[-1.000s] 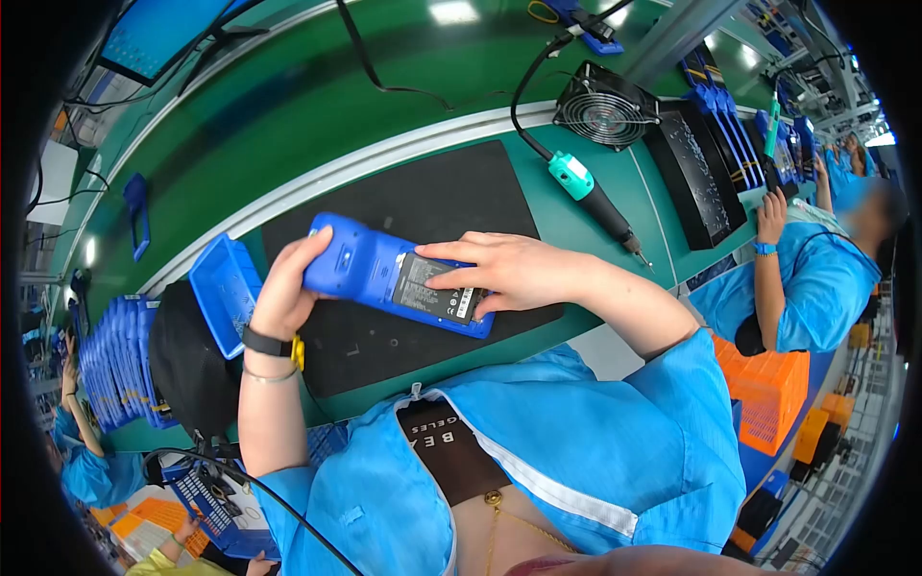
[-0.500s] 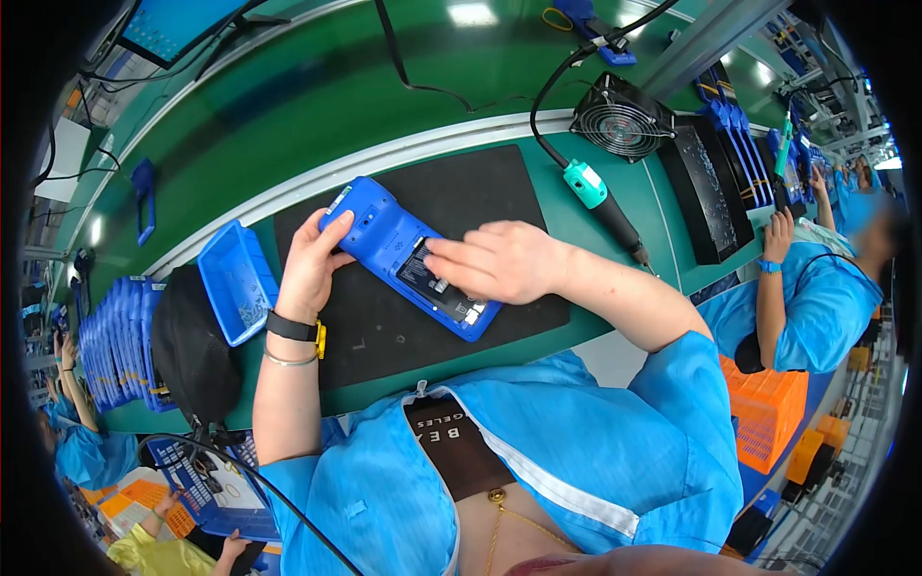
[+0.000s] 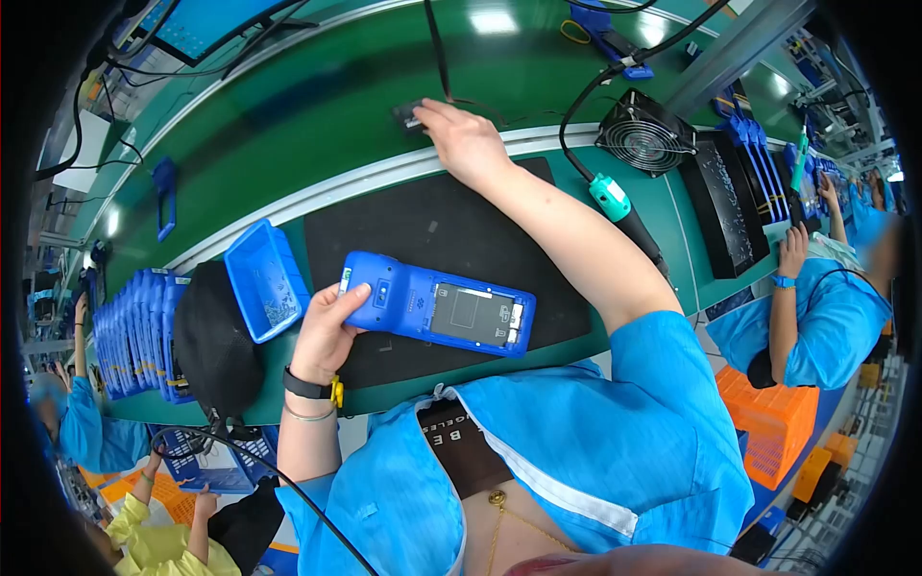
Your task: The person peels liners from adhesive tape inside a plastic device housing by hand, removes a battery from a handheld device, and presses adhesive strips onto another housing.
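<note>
Head view: left hand, in a dark wristband, has its grip clamped on the narrow end of a blue handheld device; thumb lies on the upper face, the other fingers go beneath and are mostly hidden. Device sits over the black mat, roughly crosswise before the torso, its open bay facing up at the end away from that hand; contact between device and mat cannot be told. Right hand is well apart from the device, reaching across the metal strip over the rear part of the green counter. Its grip is nearly together, fingertips closed on the edge of a dark flat piece; piece is blurred, and whether it touches the surface below cannot be told. A black cable hangs just beside it. Blue bin with small loose parts stands near the left hand, at the mat's edge. To the right of the mat: green-and-black screwdriver, fan near it, then a long black tray holding small bits.
</note>
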{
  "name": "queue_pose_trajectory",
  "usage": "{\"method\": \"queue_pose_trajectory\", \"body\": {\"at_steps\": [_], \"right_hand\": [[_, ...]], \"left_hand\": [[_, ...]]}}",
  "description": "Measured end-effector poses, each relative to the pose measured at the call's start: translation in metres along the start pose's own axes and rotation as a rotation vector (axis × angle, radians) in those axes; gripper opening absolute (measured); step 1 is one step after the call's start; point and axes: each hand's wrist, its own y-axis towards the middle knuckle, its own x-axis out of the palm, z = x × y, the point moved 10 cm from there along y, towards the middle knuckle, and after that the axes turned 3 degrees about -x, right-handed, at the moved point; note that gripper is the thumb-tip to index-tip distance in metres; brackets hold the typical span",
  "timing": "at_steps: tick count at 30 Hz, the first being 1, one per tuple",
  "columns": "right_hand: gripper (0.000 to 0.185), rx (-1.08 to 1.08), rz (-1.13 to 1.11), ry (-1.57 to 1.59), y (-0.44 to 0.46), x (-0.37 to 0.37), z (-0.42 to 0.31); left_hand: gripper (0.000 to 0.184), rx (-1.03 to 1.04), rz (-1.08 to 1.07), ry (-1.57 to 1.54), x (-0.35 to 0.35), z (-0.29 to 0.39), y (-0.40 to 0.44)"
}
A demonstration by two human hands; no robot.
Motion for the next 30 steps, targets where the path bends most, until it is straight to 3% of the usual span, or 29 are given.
{"method": "queue_pose_trajectory", "body": {"at_steps": [8,11,15,19,22,26,30], "right_hand": [[0.041,0.250,-0.307,-0.098,0.002,0.064,0.056],[0.041,0.240,-0.227,-0.057,-0.007,0.042,0.043],[0.032,0.194,-0.204,0.434,-0.043,-0.050,-0.022],[0.033,0.726,-0.133,0.992,-0.131,-0.090,-0.015],[0.034,0.914,-0.174,1.172,-0.170,-0.086,-0.022],[0.033,1.013,-0.152,1.255,-0.183,-0.090,-0.015],[0.031,0.912,-0.201,1.100,-0.185,-0.103,-0.029]], "left_hand": [[0.019,0.083,0.005,-0.060,0.000,-0.001,-0.004],[0.019,0.155,0.033,-0.069,0.002,0.009,-0.009],[0.020,0.210,0.066,-0.162,0.000,0.013,-0.021],[0.036,0.380,0.123,-0.188,0.007,0.025,-0.038],[0.043,0.402,0.118,-0.197,0.021,0.021,-0.043],[0.055,0.352,0.053,-0.158,0.041,0.011,-0.050],[0.063,0.235,-0.026,-0.151,0.064,0.004,-0.069]]}}
